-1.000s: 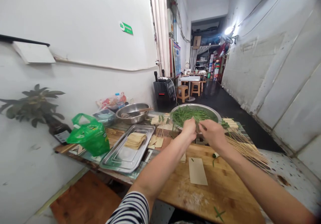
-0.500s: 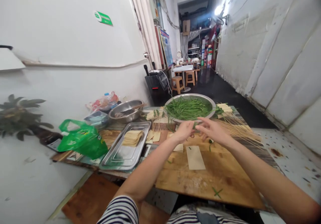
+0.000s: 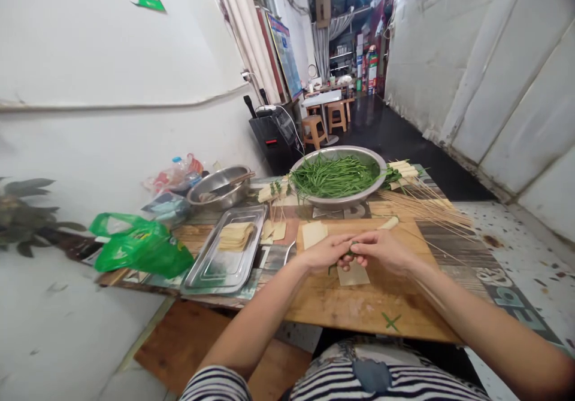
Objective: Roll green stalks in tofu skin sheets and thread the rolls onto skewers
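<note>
My left hand (image 3: 330,253) and my right hand (image 3: 387,252) meet over the wooden board (image 3: 327,308), both closed on a small bunch of green chives (image 3: 353,247). The fingers cover much of the bunch. Just beneath them lies a pale tofu sheet (image 3: 353,276), partly hidden by the hands. Left of it is a stack of similar sheets (image 3: 314,233). Beyond my right hand a pale roll (image 3: 389,223) rests on the board. Long loose chives (image 3: 336,176) fill a steel basin (image 3: 383,178) past the board. Two short green pieces (image 3: 391,321) lie crossed near the board's front edge.
On the left stand a metal tray (image 3: 211,281) with stacked sheets (image 3: 236,236), a green plastic bag (image 3: 141,251) and a steel bowl (image 3: 222,200). Bamboo skewers (image 3: 431,212) and skewered rolls (image 3: 404,170) lie to the right; more skewered rolls (image 3: 272,191) are left of the basin.
My hands have come back from the basin's near rim toward me, over the tofu sheet, and drawn closer together around the chives. The view has tilted down a little.
</note>
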{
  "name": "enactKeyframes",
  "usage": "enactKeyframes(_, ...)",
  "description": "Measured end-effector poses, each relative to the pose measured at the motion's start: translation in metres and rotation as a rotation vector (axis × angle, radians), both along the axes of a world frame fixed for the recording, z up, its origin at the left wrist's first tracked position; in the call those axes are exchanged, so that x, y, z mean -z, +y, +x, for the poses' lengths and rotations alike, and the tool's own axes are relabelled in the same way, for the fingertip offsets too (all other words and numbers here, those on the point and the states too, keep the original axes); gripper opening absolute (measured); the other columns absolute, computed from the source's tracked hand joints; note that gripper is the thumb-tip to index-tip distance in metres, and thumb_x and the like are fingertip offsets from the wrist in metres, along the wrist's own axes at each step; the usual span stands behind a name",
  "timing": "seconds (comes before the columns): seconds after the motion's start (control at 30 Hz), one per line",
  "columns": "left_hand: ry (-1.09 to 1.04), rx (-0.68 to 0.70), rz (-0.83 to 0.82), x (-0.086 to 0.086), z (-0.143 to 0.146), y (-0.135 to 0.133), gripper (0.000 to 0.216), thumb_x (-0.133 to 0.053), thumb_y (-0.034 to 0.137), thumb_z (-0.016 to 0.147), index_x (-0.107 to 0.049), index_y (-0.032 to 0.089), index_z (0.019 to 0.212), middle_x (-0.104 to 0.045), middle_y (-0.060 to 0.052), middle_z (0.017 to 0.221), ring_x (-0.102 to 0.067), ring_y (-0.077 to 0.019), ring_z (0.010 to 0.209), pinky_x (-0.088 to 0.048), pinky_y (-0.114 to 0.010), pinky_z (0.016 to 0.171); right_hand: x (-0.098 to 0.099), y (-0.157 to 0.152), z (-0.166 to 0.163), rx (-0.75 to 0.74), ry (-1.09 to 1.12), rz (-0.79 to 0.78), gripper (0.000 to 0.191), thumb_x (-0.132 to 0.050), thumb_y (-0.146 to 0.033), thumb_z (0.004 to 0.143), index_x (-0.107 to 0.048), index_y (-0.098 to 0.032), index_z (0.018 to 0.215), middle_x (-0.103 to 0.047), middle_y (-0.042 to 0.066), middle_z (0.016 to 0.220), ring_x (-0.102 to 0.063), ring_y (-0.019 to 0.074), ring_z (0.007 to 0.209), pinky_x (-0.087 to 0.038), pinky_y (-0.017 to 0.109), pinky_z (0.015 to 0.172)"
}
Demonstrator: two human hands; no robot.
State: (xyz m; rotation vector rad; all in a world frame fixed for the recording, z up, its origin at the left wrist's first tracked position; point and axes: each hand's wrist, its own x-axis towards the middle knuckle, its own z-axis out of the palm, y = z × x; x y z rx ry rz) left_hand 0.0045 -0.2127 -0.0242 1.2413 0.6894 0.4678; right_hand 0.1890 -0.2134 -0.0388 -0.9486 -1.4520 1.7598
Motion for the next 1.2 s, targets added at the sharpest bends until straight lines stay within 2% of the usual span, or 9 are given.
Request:
enactKeyframes(0.1,0.005,-0.048,-0.011,0.003,-0.002,-0.003,0.056,-0.067,0.055,0.077,-0.064,0.013,0.113,-0.055,-0.001,0.074,-0.042,-0.0048,0.055,-0.039,-0.019,0.055,0.002,-0.002,0.001,0.077,-0.050,-0.028,0.034,-0.078,-0.045,0.064,-0.074,-0.013,0.078,-0.072,0.006,0.070,-0.057,0.0099,0.054,-0.047,0.024,0.058)
enactKeyframes(0.27,0.151,-0.338,0.366,0.011,-0.005,-0.010,0.029,-0.069,0.038,0.078,-0.076,0.015,0.095,-0.070,-0.004,0.080,-0.052,-0.0084,0.057,-0.043,-0.020,0.055,0.000,-0.002,0.002,0.159,-0.181,0.039,0.032,-0.075,-0.044,0.066,-0.074,-0.015,0.080,-0.067,0.001,0.058,-0.058,0.0118,0.052,-0.049,0.025,0.057)
enactKeyframes(0.37,0.143,-0.435,0.467,0.023,-0.008,-0.018,0.023,-0.072,0.028,0.075,-0.077,0.017,0.095,-0.074,-0.008,0.093,-0.065,-0.0148,0.072,-0.052,-0.025,0.067,0.004,-0.005,0.003,0.141,-0.238,0.076,0.029,-0.073,-0.042,0.069,-0.074,-0.015,0.080,-0.067,0.002,0.058,-0.061,0.0133,0.055,-0.050,0.026,0.060)
enactKeyframes(0.47,0.188,-0.458,0.565,0.039,-0.008,-0.026,0.017,-0.069,0.020,0.077,-0.077,0.019,0.092,-0.075,-0.009,0.095,-0.069,-0.0187,0.085,-0.054,-0.031,0.081,0.017,-0.011,0.005,0.096,-0.271,0.120,0.030,-0.070,-0.043,0.072,-0.074,-0.015,0.081,-0.068,0.003,0.059,-0.062,0.0147,0.055,-0.050,0.027,0.057)
enactKeyframes(0.57,0.252,-0.458,0.682,0.050,-0.006,-0.032,0.018,-0.064,0.017,0.081,-0.077,0.022,0.093,-0.075,-0.007,0.097,-0.070,-0.0189,0.091,-0.054,-0.033,0.088,0.033,-0.014,0.010,0.070,-0.322,0.295,0.029,-0.065,-0.042,0.077,-0.073,-0.016,0.086,-0.070,0.003,0.064,-0.062,0.0155,0.056,-0.050,0.028,0.055)
enactKeyframes(0.67,0.291,-0.465,0.761,0.055,-0.004,-0.037,0.022,-0.064,0.019,0.084,-0.075,0.025,0.101,-0.074,-0.005,0.103,-0.069,-0.0184,0.094,-0.053,-0.032,0.090,0.044,-0.014,0.016,0.073,-0.397,0.561,0.022,-0.060,-0.035,0.082,-0.073,-0.018,0.086,-0.073,0.005,0.080,-0.064,0.0166,0.067,-0.052,0.029,0.065)
enactKeyframes(0.8,0.328,-0.439,0.823,0.060,-0.003,-0.042,0.017,-0.061,0.021,0.087,-0.075,0.025,0.096,-0.075,-0.006,0.100,-0.069,-0.0190,0.093,-0.052,-0.033,0.089,0.047,-0.015,0.020,0.018,-0.448,0.786,0.022,-0.053,-0.032,0.089,-0.072,-0.019,0.089,-0.072,0.006,0.088,-0.065,0.0167,0.079,-0.052,0.030,0.075)
enactKeyframes(1.0,0.483,-0.300,0.994,0.054,-0.004,-0.043,0.021,-0.054,0.024,0.092,-0.075,0.023,0.086,-0.074,-0.008,0.097,-0.063,-0.0220,0.101,-0.045,-0.042,0.097,0.042,-0.023,0.019,-0.048,-0.514,0.965,0.027,-0.047,-0.030,0.094,-0.071,-0.019,0.089,-0.067,0.008,0.092,-0.062,0.0159,0.082,-0.051,0.029,0.074)
enactKeyframes(1.2,0.528,0.022,1.205,0.046,-0.017,-0.038,0.034,-0.036,0.022,0.098,-0.067,0.015,0.109,-0.067,-0.015,0.115,-0.061,-0.0226,0.106,-0.047,-0.042,0.097,0.027,-0.032,0.020,-0.195,-0.773,1.187,0.030,-0.037,-0.027,0.098,-0.064,-0.016,0.090,-0.060,0.007,0.086,-0.053,0.0177,0.077,-0.045,0.031,0.071)
